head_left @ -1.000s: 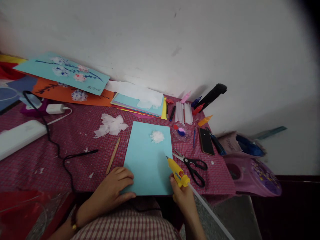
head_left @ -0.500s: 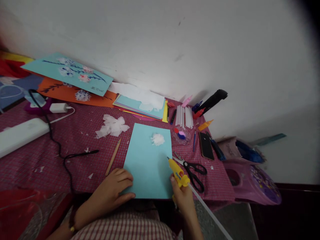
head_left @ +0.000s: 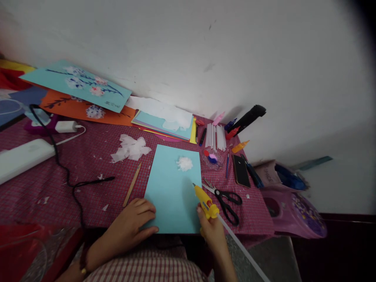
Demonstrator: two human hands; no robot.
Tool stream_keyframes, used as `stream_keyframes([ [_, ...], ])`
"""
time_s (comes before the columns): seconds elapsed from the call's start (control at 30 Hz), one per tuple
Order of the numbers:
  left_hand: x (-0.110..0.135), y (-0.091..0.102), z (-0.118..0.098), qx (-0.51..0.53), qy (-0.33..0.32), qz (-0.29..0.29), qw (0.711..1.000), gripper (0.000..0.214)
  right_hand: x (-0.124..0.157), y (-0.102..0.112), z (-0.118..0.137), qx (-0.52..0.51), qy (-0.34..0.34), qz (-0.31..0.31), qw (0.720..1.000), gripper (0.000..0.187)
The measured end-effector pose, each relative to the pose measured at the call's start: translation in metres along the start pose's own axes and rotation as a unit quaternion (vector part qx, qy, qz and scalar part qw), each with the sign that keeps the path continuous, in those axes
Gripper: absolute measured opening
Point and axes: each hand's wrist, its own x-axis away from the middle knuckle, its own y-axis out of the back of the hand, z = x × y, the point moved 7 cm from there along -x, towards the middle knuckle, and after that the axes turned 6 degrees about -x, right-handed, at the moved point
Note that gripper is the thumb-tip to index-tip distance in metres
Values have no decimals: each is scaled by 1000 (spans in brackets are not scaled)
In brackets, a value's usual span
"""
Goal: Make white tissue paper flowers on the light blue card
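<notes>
Right-hand grip [head_left: 213, 234] closed round yellow plastic glue gun [head_left: 205, 201] (clear stick [head_left: 243, 252] behind), left hand [head_left: 131, 225] flat, open, on smooth blue card [head_left: 172, 188]

The sheet [head_left: 170, 192] is bare in the middle, open to reach from the near edge between the left hand [head_left: 132, 223] on its near-left corner and the gun [head_left: 205, 200] over its right edge. A tuft [head_left: 185, 163] sits at the far end. Scissors [head_left: 226, 197] crowd the right side, a stick [head_left: 132, 184] and cable [head_left: 76, 185] the left.
</notes>
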Motion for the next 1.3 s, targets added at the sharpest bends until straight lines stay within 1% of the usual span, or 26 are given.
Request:
stream_keyframes([
  [0.17,1,-3,3,3,9,4,1000,10,-1,-6,3,-3,7,4,1000,43],
  [0.27,2,-5,4,11,7,4,1000,10,1,-11,7,9,17,15,1000,41],
  [0.4,2,-4,4,14,7,1,1000,9,3,-14,14,16,41,11,999,37],
  [0.57,2,-2,2,11,5,3,1000,10,14,-29,30,47,98,73,991,23],
  [0.77,1,-1,2,13,2,-5,1000,9,27,-50,44,87,127,148,977,10],
  [0.87,2,-1,2,16,2,-7,1000,9,24,-49,38,92,118,135,980,12],
  [1.1,1,1,1,12,7,-11,1000,10,16,-27,14,54,87,46,994,33],
  [1.2,0,2,0,6,7,-17,1000,10,17,-24,7,38,65,40,996,37],
  [1.3,0,2,-1,6,8,-18,1000,9,19,-26,5,24,60,53,997,38],
])
